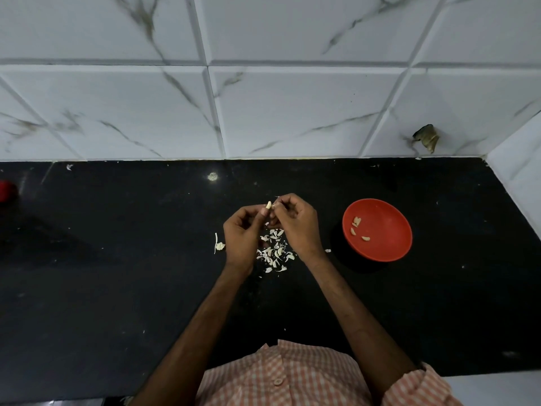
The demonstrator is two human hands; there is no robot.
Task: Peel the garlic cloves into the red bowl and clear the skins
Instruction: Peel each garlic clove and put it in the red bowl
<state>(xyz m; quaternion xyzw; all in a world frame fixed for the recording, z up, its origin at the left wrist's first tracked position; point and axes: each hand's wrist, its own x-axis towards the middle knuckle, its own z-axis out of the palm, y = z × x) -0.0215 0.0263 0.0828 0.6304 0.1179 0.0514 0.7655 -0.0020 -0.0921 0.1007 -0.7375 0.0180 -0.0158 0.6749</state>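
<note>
A pale garlic clove (pixel 268 204) is pinched at the fingertips of my left hand (pixel 244 235) above the black counter. My right hand (pixel 295 224) meets it from the right, its fingertips closed on the clove's skin. Below and between both hands lies a pile of white garlic skins (pixel 275 250). To the right stands the red bowl (pixel 389 250) with several peeled cloves (pixel 356 221) inside. A separate bit of skin or stem (pixel 219 245) lies left of my left hand.
The black counter (pixel 117 259) ends at a white marble-tile wall (pixel 263 112) behind and a side wall at the right. A red object (pixel 7 191) sits at the far left edge. Small skin flecks are scattered around.
</note>
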